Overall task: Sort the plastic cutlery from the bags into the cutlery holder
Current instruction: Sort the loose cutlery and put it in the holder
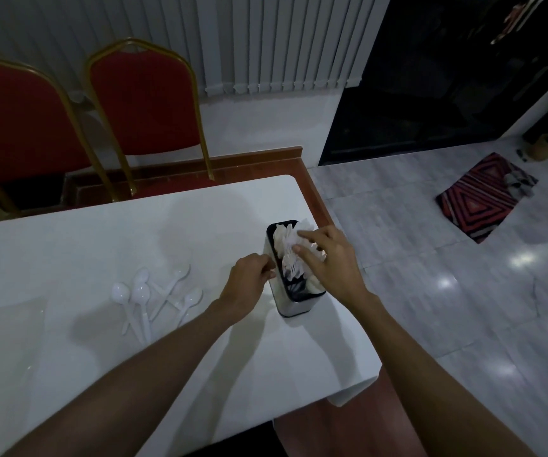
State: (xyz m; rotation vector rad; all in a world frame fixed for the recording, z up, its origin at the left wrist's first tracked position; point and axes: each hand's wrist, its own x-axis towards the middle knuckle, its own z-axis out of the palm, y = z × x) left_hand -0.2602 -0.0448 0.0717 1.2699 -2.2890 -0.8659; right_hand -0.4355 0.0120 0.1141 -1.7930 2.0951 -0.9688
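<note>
The cutlery holder stood near the right end of the tabletop, and the right hand, fingers released, touched the white cutlery inside while the left hand curled at its left wall, its grip not possible to tell, so a gentle push with the holder steadied seemed best.

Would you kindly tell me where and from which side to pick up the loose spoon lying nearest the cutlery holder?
I'd pinch the spoon by its slim handle, coming from above on the near side: it lies flat on the table, bowl pointing away, handle toward the person. The left hand, beside the cutlery holder, looks closest.
</note>
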